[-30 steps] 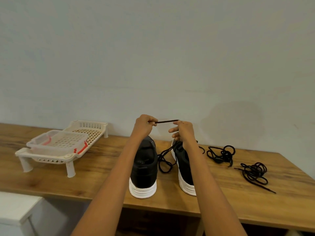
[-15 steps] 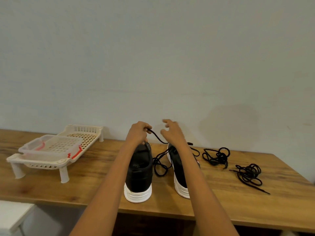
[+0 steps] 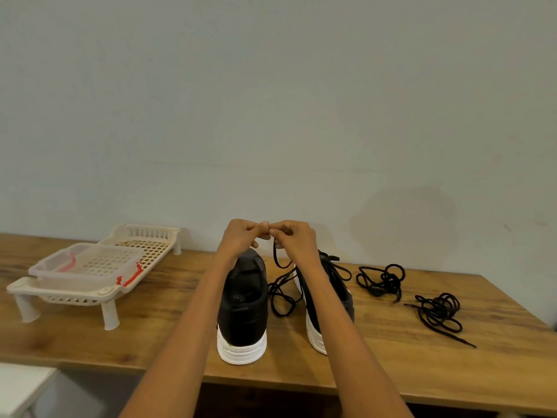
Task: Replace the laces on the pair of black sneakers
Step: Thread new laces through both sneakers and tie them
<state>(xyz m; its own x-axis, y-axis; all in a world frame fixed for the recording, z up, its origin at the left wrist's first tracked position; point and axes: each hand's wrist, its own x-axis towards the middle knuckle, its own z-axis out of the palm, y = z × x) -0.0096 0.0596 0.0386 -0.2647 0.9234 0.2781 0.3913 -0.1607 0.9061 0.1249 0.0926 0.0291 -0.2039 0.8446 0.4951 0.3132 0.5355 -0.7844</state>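
Rack (image 3: 99, 267), far left of the left shoe, on the desk (image 3: 168, 321); a clear tub with red clips sits on it. Not part of the job.

Left shoe (image 3: 242, 303) stands heel toward the camera, white sole at the desk's near edge. No lace can be made out on it from here.

Left hand (image 3: 241, 236) is raised above the left shoe's toe end, fingers curled, thumb and forefinger pinched on the lace (image 3: 278, 285). Right hand (image 3: 294, 238) is just right of it, knuckles nearly touching, pinching the same lace. A strand drops from the fingers and loops onto the desk between the two shoes.

Right shoe (image 3: 328, 291), just right of the left shoe, shows lacing over its tongue.

Two loose bundles: one lace bundle (image 3: 381, 279) further right, a second bundle (image 3: 440, 312) rightmost.

Step, as I judge it: handling the lace end, probably readying the tip. To do it well: keep the pinch close to the tip, keep the trailing loop free of the heels, draw slack evenly.

Hard to see: the tip itself is covered by the fingers. Both toe ends and eyelets hide behind forearms and hands. Which bundles are old or new, cannot tell. Whether the held lace runs into the right shoe, unclear.
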